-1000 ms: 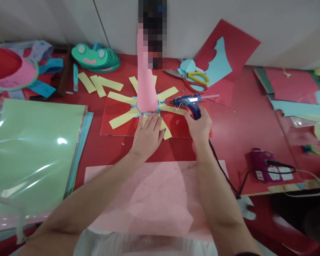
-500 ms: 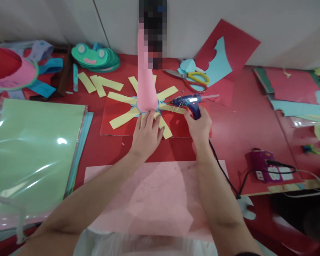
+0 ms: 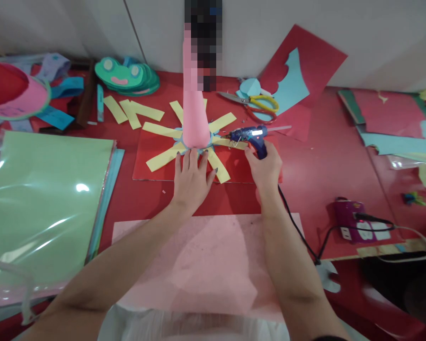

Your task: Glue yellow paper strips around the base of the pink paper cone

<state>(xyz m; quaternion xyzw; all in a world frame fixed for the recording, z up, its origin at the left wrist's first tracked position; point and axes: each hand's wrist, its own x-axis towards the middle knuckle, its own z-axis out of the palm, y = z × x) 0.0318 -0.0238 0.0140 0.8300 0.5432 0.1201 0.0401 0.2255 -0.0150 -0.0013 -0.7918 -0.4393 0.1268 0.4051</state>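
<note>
A tall pink paper cone (image 3: 196, 121) stands upright on a blue paper piece (image 3: 178, 136), from which several yellow paper strips (image 3: 165, 157) spread outward like rays. Under them lies a red board (image 3: 152, 147). My left hand (image 3: 190, 179) rests with fingers spread at the near side of the cone's base, the fingertips at its lower edge. In my right hand (image 3: 266, 166) is a blue glue gun (image 3: 250, 134), its nozzle pointing left at the cone's base and a clear glue stick (image 3: 279, 128) sticking out behind. Pixelation covers the area above the cone.
Scissors (image 3: 261, 105) lie behind the glue gun, beside cut blue and red paper (image 3: 321, 57). Green frog cutouts (image 3: 128, 78) and loose yellow strips (image 3: 128, 113) are at the back left. Wrapped green paper (image 3: 53, 199) lies left. The cord runs toward a purple power adapter (image 3: 350, 213).
My left hand has shifted slightly left and its fingers have spread. The yellow strips and blue piece have moved a little. My right hand and the glue gun stay nearly where they were.
</note>
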